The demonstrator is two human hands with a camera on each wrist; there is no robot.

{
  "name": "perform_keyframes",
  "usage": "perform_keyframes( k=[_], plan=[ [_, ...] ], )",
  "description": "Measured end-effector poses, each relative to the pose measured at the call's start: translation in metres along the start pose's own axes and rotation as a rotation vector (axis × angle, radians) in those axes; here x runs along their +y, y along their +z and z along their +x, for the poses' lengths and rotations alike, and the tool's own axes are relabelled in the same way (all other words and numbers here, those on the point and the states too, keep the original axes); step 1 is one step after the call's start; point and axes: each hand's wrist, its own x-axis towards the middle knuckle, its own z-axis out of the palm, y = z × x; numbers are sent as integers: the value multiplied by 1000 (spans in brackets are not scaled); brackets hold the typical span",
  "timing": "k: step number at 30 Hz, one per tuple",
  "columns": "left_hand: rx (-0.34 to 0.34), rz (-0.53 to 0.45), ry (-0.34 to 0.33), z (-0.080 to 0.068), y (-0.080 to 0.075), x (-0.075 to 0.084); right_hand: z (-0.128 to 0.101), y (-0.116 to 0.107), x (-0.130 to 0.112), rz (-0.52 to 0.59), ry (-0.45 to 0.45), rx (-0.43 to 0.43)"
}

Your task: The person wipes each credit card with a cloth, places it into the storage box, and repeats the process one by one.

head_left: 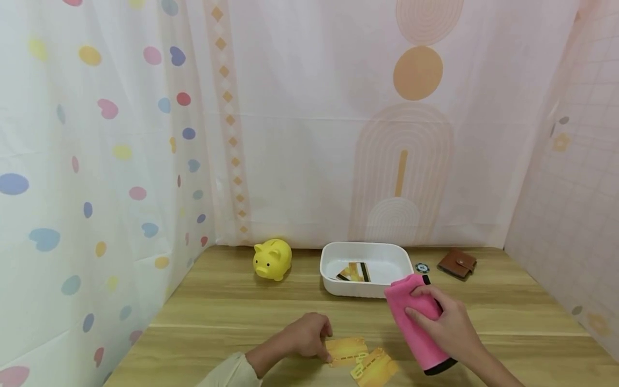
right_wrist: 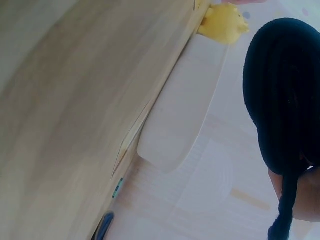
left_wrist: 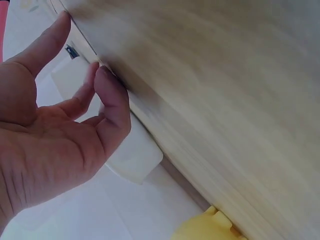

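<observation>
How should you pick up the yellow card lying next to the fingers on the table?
It is probably best to pinch the yellow card by its left edge, coming from the left hand side. It lies flat on the table, and another card crowds its right corner, so the left edge seems freest.

No legible text, labels, brands or numbers; markings on the cards are too small to read.

This looks like a small staged booth rather than a lived-in room: patterned fabric curtains (hearts at the left, arches at the far side, a grid at the right) close in a wood-grain worktop. Household odds lie along its far edge: a yellow piggy bank, a white tray, a brown wallet.
</observation>
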Motion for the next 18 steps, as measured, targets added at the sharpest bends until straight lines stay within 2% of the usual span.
perform_keyframes(
  k=[10,18],
  plan=[
    [-8,-36,51,0,0,1,-1,1,2,-4,-11,1],
    [-17,1,12,-4,0,5,0,1,2,-20,-9,3]
  ],
)
